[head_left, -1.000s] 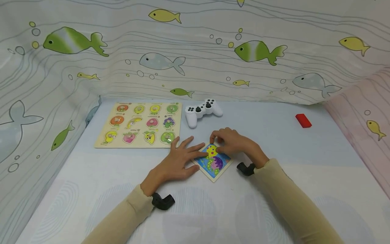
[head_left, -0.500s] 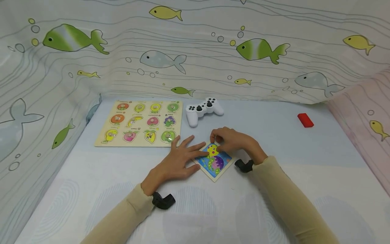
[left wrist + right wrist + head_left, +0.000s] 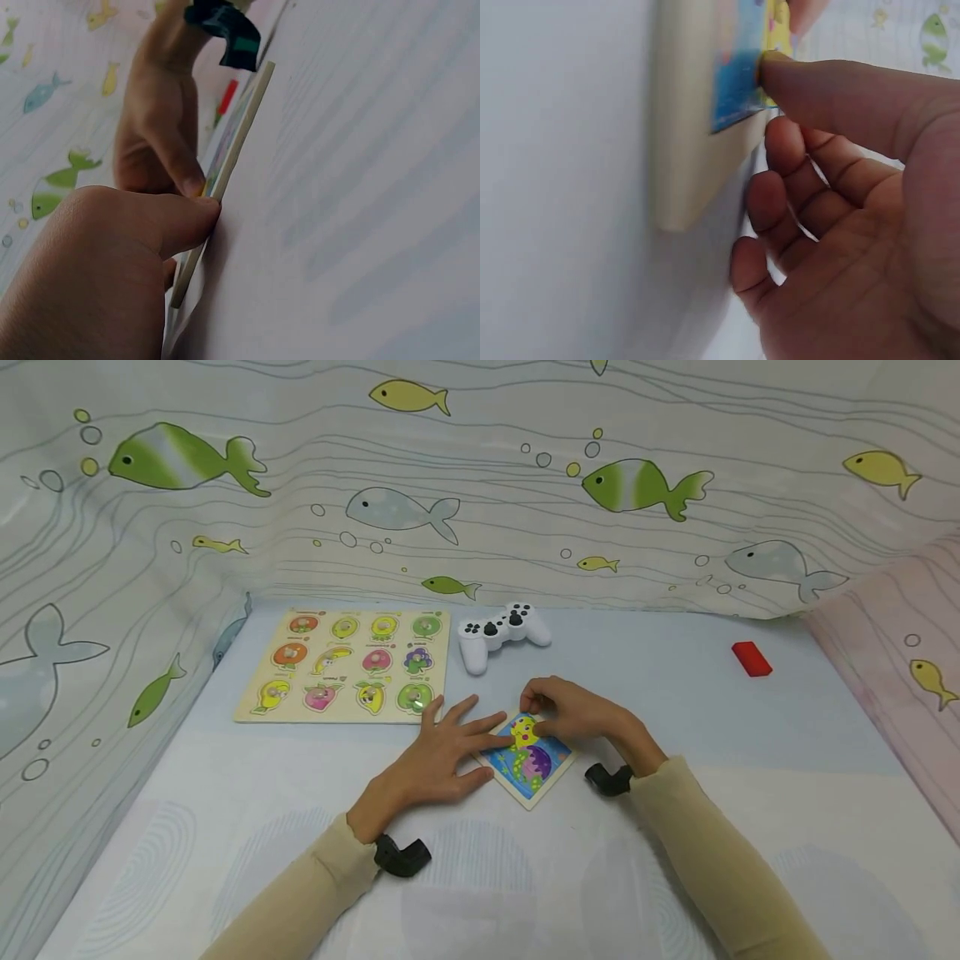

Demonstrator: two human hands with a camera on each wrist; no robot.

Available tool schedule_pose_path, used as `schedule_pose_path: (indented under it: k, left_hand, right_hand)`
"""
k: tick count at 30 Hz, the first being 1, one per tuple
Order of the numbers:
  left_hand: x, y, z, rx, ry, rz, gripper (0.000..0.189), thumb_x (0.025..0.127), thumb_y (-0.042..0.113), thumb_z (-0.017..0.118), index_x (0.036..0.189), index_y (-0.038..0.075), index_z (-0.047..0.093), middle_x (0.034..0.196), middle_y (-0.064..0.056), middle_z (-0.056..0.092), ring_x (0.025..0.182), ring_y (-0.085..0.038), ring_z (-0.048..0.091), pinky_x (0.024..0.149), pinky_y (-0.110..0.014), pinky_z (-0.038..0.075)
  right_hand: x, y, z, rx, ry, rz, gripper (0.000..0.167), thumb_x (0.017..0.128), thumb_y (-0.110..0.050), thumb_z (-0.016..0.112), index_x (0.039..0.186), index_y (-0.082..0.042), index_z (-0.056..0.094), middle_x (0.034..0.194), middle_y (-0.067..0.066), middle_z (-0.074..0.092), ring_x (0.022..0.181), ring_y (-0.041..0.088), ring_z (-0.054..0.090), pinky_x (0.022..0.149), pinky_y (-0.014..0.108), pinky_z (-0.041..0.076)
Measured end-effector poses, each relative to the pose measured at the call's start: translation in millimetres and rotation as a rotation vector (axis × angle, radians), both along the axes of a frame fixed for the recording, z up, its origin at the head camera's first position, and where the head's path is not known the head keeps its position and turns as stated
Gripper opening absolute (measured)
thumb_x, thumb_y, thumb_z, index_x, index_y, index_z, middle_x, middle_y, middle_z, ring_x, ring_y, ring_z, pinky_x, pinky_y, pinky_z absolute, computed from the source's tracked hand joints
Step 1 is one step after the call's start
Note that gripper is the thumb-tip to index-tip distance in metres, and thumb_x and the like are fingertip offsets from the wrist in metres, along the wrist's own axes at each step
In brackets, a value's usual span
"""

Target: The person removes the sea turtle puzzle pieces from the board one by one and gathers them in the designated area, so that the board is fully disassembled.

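A small square wooden jigsaw puzzle (image 3: 534, 767) lies turned cornerwise on the table, showing a cartoon animal with a yellow head and purple body on blue. My left hand (image 3: 438, 758) spreads its fingers along the puzzle's left side. One fingertip rests on the picture, and in the left wrist view the left thumb (image 3: 187, 221) touches the board's pale edge. My right hand (image 3: 577, 708) bends over the far corner. Its thumb (image 3: 810, 86) and a finger pinch the yellow puzzle piece (image 3: 778, 30), which sits slightly proud of the blue. That finger's tip is mostly hidden.
A wooden fruit peg puzzle (image 3: 352, 687) lies at the back left, close to the left fingertips. Behind the hands is a white game controller (image 3: 501, 635). A red block (image 3: 751, 658) lies far right. Fish-printed cloth (image 3: 517, 552) walls the back and sides.
Both hands stay at the small puzzle in nearly the same pose. Only slight shifts of the right hand and of the head view show.
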State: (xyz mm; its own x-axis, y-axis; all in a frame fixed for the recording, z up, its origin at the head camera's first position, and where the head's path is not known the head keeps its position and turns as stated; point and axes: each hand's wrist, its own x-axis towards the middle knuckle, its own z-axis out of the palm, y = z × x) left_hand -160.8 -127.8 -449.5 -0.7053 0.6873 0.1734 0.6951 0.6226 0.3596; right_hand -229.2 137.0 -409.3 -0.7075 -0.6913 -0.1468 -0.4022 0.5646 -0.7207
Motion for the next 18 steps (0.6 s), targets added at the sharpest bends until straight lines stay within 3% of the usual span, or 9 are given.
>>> schedule_pose_path:
  k: [5, 18]
  left_hand:
    - [0.5, -0.1, 0.4, -0.001, -0.001, 0.002, 0.048, 0.096, 0.045, 0.055, 0.143, 0.037, 0.058, 0.16, 0.005, 0.045, 0.155, -0.04, 0.025, 0.117, -0.074, 0.004]
    - [0.9, 0.1, -0.8, 0.002, 0.018, 0.006, 0.048, 0.095, 0.045, 0.056, 0.142, 0.037, 0.059, 0.159, 0.005, 0.046, 0.155, -0.04, 0.026, 0.117, -0.073, 0.005]
  right_hand:
    - [4.7, 1.4, -2.1, -0.034, 0.002, -0.032, 0.026, 0.087, -0.002, 0.071, 0.111, -0.006, 0.062, 0.107, 0.006, 0.062, 0.104, 0.023, 0.053, 0.1, 0.04, 0.046]
    - [8.6, 1.5, -8.5, -0.093, 0.006, -0.081, 0.026, 0.092, -0.009, 0.071, 0.117, -0.007, 0.062, 0.103, 0.005, 0.062, 0.094, 0.02, 0.054, 0.087, 0.033, 0.048]
